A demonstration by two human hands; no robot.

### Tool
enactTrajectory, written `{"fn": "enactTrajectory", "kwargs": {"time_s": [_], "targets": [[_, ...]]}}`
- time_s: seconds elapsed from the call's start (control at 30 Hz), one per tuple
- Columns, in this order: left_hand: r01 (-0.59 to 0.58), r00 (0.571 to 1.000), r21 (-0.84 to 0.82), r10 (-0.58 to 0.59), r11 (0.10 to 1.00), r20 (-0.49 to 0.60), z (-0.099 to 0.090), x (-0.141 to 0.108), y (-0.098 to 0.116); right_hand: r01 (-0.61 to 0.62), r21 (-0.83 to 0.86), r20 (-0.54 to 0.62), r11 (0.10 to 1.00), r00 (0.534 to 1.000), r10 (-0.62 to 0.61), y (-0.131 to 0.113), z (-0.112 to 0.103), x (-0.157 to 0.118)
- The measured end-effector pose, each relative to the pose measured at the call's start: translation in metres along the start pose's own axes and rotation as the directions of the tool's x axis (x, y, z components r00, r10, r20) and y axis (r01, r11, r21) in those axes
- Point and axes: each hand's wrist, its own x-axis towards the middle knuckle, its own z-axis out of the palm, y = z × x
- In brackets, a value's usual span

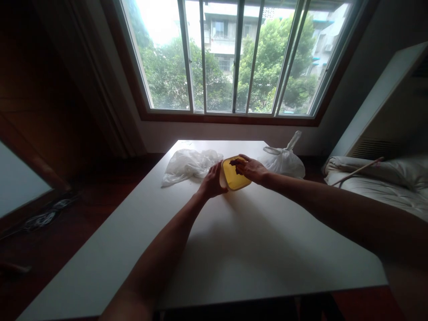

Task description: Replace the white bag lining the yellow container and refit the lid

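A tilted plastic box with a yellow face (238, 182) and pale rounded rim is held over the white table (214, 258). My left hand (211, 182) is closed around its left side, thumb and fingers along the pale wall. My right hand (251, 169) reaches across the yellow face from the right, fingers bent together on a dark ragged piece (234, 166). Whether this piece is cloth, food or something else is too small to tell. Part of the yellow face is hidden behind the right hand.
A crumpled white plastic bag (189, 166) lies left of the box. A knotted white plastic bag (284, 162) stands at the right. The window (234, 58) is beyond the table. A thin stick (361, 169) rests on pale bedding (397, 183). Cables (47, 217) lie on the floor.
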Motion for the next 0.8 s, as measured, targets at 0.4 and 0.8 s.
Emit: {"fn": "enactTrajectory", "kwargs": {"time_s": [0.4, 0.8], "targets": [[0.016, 1.000, -0.020, -0.016, 1.000, 0.005, 0.001, 0.002, -0.002, -0.160, 0.275, 0.188, 0.948, 0.976, 0.111, -0.013, -0.045, -0.016], [0.017, 1.000, -0.018, -0.017, 1.000, 0.005, 0.000, 0.001, 0.000, -0.116, 0.398, 0.354, 0.910, 0.934, -0.035, -0.028, -0.067, -0.030]]}}
